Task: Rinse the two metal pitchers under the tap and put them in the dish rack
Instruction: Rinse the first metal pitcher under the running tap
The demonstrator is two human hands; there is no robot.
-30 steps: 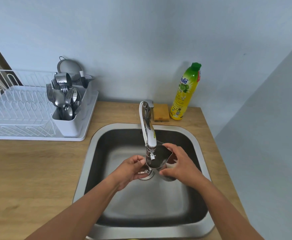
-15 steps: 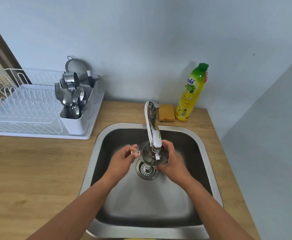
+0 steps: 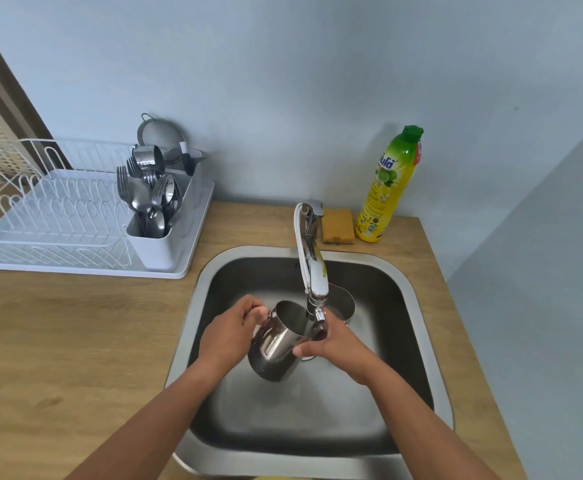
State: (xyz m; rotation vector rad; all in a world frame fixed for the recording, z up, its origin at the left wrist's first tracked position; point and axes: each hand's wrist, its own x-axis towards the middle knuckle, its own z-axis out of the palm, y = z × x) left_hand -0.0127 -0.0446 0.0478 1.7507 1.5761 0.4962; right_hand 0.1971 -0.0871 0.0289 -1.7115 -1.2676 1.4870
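A shiny metal pitcher [image 3: 276, 348] hangs tilted over the sink [image 3: 418, 306], its mouth turned up toward the tap [image 3: 312, 271] spout. My left hand [image 3: 229, 336] grips its handle on the left side. My right hand [image 3: 335, 344] holds its body and rim on the right, just below the spout. A second metal pitcher [image 3: 342, 301] stands in the sink behind the tap, partly hidden by it. The white dish rack [image 3: 58, 216] sits on the counter to the left. I cannot tell whether water is running.
A white cutlery holder [image 3: 158, 223] full of forks and spoons stands in the rack's right end, with a strainer [image 3: 160, 136] behind it. A yellow sponge [image 3: 338, 226] and a yellow dish-soap bottle [image 3: 390, 185] stand behind the sink. Wooden counter [image 3: 75, 341] surrounds the sink.
The pitcher has been raised and tipped, so its polished side now faces me. Both hands kept hold of it. The second pitcher has come into sight behind the tap.
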